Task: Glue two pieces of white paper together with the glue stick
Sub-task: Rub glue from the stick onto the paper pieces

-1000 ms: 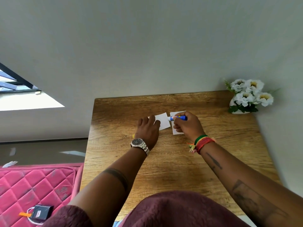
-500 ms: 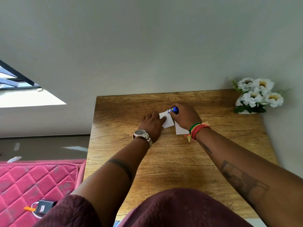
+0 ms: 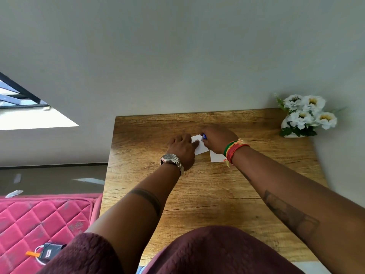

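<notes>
Two small white paper pieces lie on the wooden table (image 3: 207,194). My left hand (image 3: 182,149), with a watch on the wrist, presses flat on the left paper piece (image 3: 201,148), fingers spread over its left edge. My right hand (image 3: 217,140) grips a blue glue stick (image 3: 204,137), only its tip showing, touching the far edge of that left piece. The second paper piece (image 3: 216,158) lies just to the right and nearer me, mostly hidden under my right wrist and its coloured bracelets.
A white vase of white flowers (image 3: 306,117) stands at the table's far right corner by the wall. A pink quilted mattress (image 3: 39,220) with a small black device (image 3: 49,252) lies left of the table.
My right hand has carried the glue stick from over the right piece to the far edge of the left piece. My left hand stays pressed on that piece.
</notes>
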`<move>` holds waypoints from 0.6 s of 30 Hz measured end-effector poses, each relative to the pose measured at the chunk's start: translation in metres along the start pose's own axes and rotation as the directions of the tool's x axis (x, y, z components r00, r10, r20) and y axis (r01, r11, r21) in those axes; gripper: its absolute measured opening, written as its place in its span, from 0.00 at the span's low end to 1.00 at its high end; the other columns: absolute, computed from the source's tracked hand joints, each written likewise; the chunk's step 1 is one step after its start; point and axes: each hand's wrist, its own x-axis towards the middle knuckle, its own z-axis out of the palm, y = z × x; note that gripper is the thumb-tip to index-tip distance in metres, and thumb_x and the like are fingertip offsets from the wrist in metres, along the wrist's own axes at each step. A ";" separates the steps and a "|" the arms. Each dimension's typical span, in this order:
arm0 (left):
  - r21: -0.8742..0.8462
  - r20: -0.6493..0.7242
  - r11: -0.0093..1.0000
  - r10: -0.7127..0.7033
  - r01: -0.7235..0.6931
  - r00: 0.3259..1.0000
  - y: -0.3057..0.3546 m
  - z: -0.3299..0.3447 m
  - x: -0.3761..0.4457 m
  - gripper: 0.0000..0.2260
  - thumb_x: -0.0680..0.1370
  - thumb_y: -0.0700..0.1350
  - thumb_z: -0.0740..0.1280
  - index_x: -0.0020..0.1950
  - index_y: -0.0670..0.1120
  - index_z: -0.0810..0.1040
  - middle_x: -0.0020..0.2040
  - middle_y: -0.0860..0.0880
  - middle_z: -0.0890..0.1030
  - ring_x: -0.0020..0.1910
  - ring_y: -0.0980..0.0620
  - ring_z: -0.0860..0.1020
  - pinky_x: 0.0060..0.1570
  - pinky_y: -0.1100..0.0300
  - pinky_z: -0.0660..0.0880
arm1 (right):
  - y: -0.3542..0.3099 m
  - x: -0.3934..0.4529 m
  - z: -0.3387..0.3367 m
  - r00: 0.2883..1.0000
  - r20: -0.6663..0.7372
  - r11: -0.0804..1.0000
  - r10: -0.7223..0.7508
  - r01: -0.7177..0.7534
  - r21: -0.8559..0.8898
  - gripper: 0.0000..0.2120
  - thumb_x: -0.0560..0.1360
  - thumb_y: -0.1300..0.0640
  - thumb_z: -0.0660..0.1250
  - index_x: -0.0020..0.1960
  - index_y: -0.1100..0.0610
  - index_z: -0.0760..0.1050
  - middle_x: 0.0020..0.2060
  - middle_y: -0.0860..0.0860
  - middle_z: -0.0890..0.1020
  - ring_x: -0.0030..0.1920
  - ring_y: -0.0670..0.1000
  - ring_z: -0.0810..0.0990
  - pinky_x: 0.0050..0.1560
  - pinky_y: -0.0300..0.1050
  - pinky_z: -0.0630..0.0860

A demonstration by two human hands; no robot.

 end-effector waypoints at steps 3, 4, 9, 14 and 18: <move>0.006 -0.002 1.000 -0.006 0.006 1.000 0.001 -0.002 0.000 0.29 0.76 0.51 0.65 0.78 0.55 0.65 0.66 0.44 0.69 0.64 0.37 0.68 0.63 0.44 0.65 | -0.002 -0.005 -0.002 0.999 0.039 1.000 0.006 -0.005 -0.031 0.10 0.79 0.56 0.66 0.58 0.57 0.81 0.52 0.56 0.84 0.48 0.57 0.81 0.43 0.44 0.71; 0.009 -0.001 1.000 -0.004 0.005 1.000 0.001 -0.002 -0.001 0.29 0.76 0.51 0.65 0.78 0.55 0.65 0.65 0.44 0.70 0.64 0.37 0.68 0.62 0.44 0.66 | -0.002 -0.008 -0.001 0.998 0.054 0.999 0.015 -0.013 -0.038 0.10 0.79 0.56 0.65 0.58 0.57 0.81 0.51 0.56 0.83 0.47 0.57 0.81 0.43 0.44 0.71; 0.025 -0.002 1.000 -0.004 0.004 1.000 0.002 -0.002 -0.003 0.29 0.76 0.49 0.65 0.78 0.54 0.65 0.67 0.44 0.69 0.64 0.37 0.68 0.61 0.44 0.66 | -0.004 -0.017 0.001 0.994 0.097 0.998 0.044 -0.040 -0.045 0.08 0.77 0.58 0.67 0.54 0.58 0.82 0.48 0.56 0.84 0.45 0.57 0.82 0.42 0.45 0.74; 0.030 -0.007 1.000 -0.005 0.005 1.000 0.002 -0.003 -0.004 0.29 0.77 0.49 0.65 0.78 0.54 0.64 0.68 0.44 0.69 0.65 0.37 0.68 0.62 0.44 0.66 | -0.001 -0.023 0.003 0.994 0.102 0.999 0.036 -0.034 -0.024 0.05 0.75 0.58 0.68 0.51 0.56 0.77 0.47 0.55 0.82 0.40 0.53 0.75 0.39 0.45 0.72; 0.047 -0.020 0.999 0.009 -0.008 1.000 0.001 -0.001 -0.005 0.30 0.77 0.50 0.66 0.79 0.54 0.63 0.69 0.44 0.68 0.66 0.38 0.67 0.63 0.43 0.67 | 0.009 -0.026 0.005 0.991 0.103 0.990 0.086 -0.096 0.104 0.06 0.73 0.54 0.72 0.47 0.54 0.78 0.47 0.53 0.82 0.42 0.51 0.76 0.41 0.45 0.73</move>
